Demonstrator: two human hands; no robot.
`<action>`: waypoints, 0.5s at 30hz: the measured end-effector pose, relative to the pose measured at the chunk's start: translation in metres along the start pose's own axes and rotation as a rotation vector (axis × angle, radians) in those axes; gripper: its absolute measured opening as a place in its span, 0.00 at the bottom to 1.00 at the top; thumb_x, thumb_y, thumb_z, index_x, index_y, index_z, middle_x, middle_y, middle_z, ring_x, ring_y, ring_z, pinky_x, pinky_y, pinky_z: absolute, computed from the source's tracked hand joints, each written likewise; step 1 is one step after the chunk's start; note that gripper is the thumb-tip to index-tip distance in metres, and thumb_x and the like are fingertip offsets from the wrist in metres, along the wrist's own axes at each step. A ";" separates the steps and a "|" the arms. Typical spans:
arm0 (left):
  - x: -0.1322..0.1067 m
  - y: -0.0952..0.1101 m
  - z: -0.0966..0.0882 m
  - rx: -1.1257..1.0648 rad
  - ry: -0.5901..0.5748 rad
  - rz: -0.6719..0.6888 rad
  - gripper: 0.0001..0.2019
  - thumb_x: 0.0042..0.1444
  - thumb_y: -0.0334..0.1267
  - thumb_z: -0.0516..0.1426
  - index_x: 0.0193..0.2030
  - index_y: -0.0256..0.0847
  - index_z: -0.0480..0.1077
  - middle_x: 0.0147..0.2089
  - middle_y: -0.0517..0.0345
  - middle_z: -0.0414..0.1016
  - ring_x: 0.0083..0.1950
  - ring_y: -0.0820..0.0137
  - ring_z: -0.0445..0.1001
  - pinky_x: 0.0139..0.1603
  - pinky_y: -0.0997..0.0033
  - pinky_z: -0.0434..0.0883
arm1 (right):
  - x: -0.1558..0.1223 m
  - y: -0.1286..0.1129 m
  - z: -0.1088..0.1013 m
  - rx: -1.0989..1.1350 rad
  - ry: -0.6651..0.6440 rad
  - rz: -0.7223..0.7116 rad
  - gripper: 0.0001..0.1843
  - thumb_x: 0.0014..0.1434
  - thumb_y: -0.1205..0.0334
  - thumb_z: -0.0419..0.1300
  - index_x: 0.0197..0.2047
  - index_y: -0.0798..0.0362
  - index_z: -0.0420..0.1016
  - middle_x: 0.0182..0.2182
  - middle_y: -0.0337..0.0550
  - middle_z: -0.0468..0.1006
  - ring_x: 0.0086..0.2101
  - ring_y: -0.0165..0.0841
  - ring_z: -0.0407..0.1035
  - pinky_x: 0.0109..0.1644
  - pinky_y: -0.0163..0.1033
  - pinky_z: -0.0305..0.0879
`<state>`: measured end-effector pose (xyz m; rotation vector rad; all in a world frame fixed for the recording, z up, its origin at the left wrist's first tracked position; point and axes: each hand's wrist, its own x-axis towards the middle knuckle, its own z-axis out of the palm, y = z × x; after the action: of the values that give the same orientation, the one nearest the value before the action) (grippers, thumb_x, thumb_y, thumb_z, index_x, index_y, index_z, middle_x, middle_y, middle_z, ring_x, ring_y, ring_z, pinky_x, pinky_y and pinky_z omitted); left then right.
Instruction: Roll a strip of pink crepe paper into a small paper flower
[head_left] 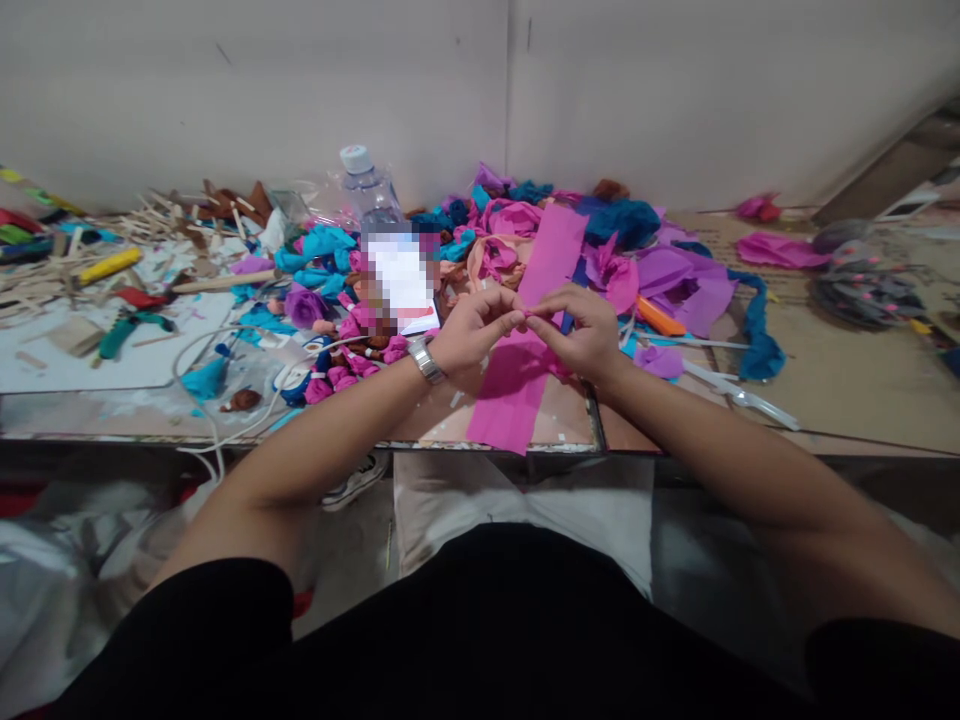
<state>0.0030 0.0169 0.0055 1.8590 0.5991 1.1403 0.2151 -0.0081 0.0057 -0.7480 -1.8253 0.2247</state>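
Observation:
My left hand (484,325), with a metal watch (425,361) at its wrist, is closed in a pinch. Opposite it, my right hand (581,325) pinches too, and the fingertips of both meet over a small bit of pink crepe paper (527,312). Most of that bit is hidden by the fingers. Under the hands a long strip of pink crepe paper (508,400) lies slantwise, reaching the table's front edge. Left of my left hand is a phone (409,285) with a lit screen. Close to my right hand lies an orange-handled cutter (660,317).
Crumpled purple paper (690,285) and white-handled scissors (742,393) lie to the right. A water bottle (371,190) stands behind the phone. On the left are rolled paper flowers (306,306), a white cable (196,345), green pliers (124,332) and wooden sticks (169,215).

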 end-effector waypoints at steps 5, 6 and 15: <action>0.000 0.000 -0.003 0.106 0.061 0.005 0.22 0.62 0.60 0.67 0.41 0.40 0.82 0.38 0.51 0.84 0.37 0.70 0.78 0.40 0.68 0.74 | -0.001 0.005 0.002 0.004 0.029 -0.042 0.11 0.68 0.50 0.69 0.37 0.45 0.83 0.34 0.41 0.86 0.35 0.37 0.79 0.43 0.47 0.75; -0.001 0.001 -0.003 0.155 0.089 0.021 0.22 0.61 0.60 0.68 0.41 0.40 0.83 0.38 0.50 0.84 0.38 0.69 0.78 0.41 0.67 0.74 | -0.001 0.006 0.002 0.002 0.032 -0.043 0.11 0.68 0.50 0.69 0.36 0.45 0.82 0.34 0.41 0.86 0.35 0.37 0.79 0.43 0.47 0.75; -0.001 0.002 -0.003 0.240 0.114 0.125 0.18 0.62 0.58 0.68 0.41 0.43 0.86 0.39 0.50 0.86 0.39 0.67 0.81 0.42 0.65 0.74 | -0.001 0.006 0.004 -0.009 0.049 0.014 0.13 0.67 0.47 0.70 0.37 0.47 0.82 0.34 0.41 0.86 0.35 0.38 0.78 0.43 0.47 0.75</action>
<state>0.0000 0.0161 0.0073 2.0684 0.7187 1.3109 0.2144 -0.0038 0.0004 -0.7672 -1.7764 0.2056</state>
